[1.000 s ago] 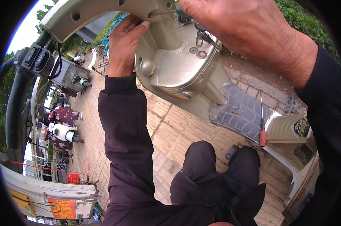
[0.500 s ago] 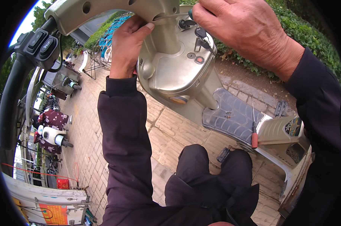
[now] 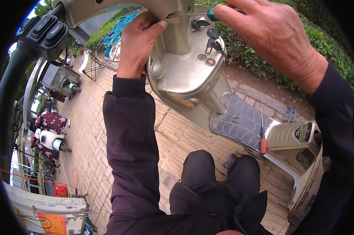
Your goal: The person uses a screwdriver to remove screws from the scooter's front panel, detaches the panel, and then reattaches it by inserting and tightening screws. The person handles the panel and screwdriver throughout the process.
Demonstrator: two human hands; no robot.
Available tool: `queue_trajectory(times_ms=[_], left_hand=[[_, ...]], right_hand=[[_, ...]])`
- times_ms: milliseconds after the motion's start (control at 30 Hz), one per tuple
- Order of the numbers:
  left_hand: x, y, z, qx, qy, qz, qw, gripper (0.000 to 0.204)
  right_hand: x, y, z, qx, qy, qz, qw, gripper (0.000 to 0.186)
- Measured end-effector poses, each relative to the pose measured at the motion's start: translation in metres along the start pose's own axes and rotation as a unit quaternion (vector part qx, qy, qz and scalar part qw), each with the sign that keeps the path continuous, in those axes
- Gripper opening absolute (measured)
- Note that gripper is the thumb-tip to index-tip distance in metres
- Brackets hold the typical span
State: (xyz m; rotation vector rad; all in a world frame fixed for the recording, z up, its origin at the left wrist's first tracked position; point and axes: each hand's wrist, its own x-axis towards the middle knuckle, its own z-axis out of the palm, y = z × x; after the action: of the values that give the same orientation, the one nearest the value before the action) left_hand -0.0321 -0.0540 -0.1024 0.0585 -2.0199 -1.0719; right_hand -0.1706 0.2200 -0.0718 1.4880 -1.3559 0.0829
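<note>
A screwdriver with a green handle (image 3: pixel 212 14) is in my right hand (image 3: pixel 269 33), whose fingers are closed around it. Its thin shaft (image 3: pixel 188 15) runs left to a hole in the beige handlebar cover (image 3: pixel 118 7) of an electric scooter. My left hand (image 3: pixel 139 41) grips that cover from below, thumb beside the hole and the shaft's tip; its other fingers are partly hidden behind the cover. Below both hands lies the scooter's front panel (image 3: pixel 181 74), with keys (image 3: pixel 213 34) hanging near the ignition lock.
A second screwdriver, red-handled (image 3: pixel 263 145), lies across the edge of the grey footboard (image 3: pixel 239 115), near some small screws (image 3: pixel 236 118). A black handgrip (image 3: pixel 10 94) and switch block (image 3: pixel 44 35) stand at left. A hedge (image 3: pixel 314 51) grows at right; parked scooters (image 3: pixel 49 137) stand farther left.
The handlebar cover and front panel sit slightly further right in view, and the left hand has shifted right with them. More of the green handle shows; the right hand is a little lower and further right.
</note>
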Motion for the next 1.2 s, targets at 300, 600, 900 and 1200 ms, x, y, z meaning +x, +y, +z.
queue_trajectory(times_ms=[300,600,900,1200], left_hand=[[-0.004,0.002,0.0,0.027,0.006,-0.006,1.0,0.032],[0.0,0.0,0.001,-0.015,-0.003,-0.006,1.0,0.031],[-0.003,0.008,0.003,-0.006,0.003,-0.016,1.0,0.035],[-0.002,0.0,0.003,-0.045,0.0,-0.011,0.999,0.035]], right_hand=[[0.041,0.016,-0.015,0.748,-0.223,0.535,0.325,0.033],[-0.001,-0.005,-0.006,0.022,-0.016,-0.007,1.0,0.027],[0.022,-0.008,-0.022,0.472,-0.144,0.351,0.796,0.021],[-0.011,0.003,0.012,0.122,-0.024,0.052,0.991,0.027]])
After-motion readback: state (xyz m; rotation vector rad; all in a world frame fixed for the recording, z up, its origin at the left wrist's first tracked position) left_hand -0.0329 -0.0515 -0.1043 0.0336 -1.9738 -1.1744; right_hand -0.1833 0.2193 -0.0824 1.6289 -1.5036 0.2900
